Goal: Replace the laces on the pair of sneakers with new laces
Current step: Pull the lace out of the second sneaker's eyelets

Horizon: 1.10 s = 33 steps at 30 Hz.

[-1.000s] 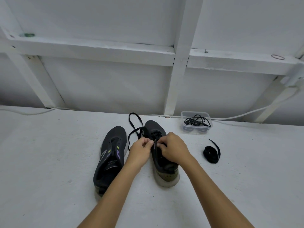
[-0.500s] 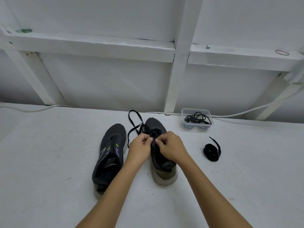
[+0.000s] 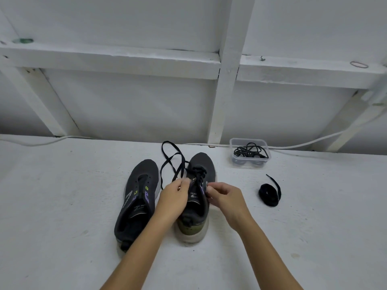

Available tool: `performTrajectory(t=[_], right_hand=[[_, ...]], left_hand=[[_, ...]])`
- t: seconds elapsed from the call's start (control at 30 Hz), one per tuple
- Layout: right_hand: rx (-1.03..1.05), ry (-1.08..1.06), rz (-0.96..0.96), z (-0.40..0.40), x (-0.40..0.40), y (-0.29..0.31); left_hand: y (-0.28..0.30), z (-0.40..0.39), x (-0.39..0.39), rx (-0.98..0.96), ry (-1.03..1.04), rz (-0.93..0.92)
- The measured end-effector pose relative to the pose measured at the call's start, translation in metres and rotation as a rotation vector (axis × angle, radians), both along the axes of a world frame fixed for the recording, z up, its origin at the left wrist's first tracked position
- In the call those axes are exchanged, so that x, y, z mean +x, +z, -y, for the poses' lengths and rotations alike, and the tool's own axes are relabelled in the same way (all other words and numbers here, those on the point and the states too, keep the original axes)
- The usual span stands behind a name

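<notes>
The fingers (image 3: pixel 184 183) of the left hand (image 3: pixel 173 197) pinch one run of the black lace (image 3: pixel 173 162) at the left eyelet row, while the fingers (image 3: pixel 210 190) of the right hand (image 3: pixel 226 199) are pressed together at the right row, probably nipping the other end, though that bit of lace is too small to make out. Both work on the right sneaker (image 3: pixel 199 197), standing toe-away mid-desk; it is partly laced near the toe, and the slack loops out toward 11 o'clock, likely kept clear so it can feed through the next eyelets. Just beside it at 9 o'clock lies the left sneaker (image 3: pixel 138 197), eyelets bare, seemingly awaiting its turn. Toward 3 o'clock a coiled black lace (image 3: pixel 269 194) sits on the desk (image 3: pixel 62 206), handy for that shoe or already discarded; I cannot tell which. At 1 o'clock a clear tub (image 3: pixel 250 152) holds a tangle of black cords against the wall.
</notes>
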State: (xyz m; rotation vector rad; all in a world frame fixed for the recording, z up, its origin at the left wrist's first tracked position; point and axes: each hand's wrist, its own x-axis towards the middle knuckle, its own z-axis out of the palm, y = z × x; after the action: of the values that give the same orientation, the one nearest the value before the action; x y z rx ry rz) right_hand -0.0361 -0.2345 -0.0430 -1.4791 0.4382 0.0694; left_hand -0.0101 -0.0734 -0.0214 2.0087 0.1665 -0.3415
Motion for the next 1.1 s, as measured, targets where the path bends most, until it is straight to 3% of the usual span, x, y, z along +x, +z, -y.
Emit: performTrajectory(t=[0.17,0.53,0.9,1.1], right_hand=[[-0.273,0.197,0.053,0.005,0.009,0.002],[-0.411,0.441,-0.015,0.018,0.036,0.018],[-0.327,0.389,0.006,0.024,0.031,0.012],[-0.425,0.404,0.117,0.02,0.039,0.015]], left_hand=[[-0.001,-0.004,-0.013,0.013,-0.163,-0.004],[0.011,0.006,-0.015,0.082,-0.13,0.003],[0.017,0.009,-0.011,0.169,-0.243,-0.038],[0.013,0.011,-0.016,0.156,-0.183,-0.002]])
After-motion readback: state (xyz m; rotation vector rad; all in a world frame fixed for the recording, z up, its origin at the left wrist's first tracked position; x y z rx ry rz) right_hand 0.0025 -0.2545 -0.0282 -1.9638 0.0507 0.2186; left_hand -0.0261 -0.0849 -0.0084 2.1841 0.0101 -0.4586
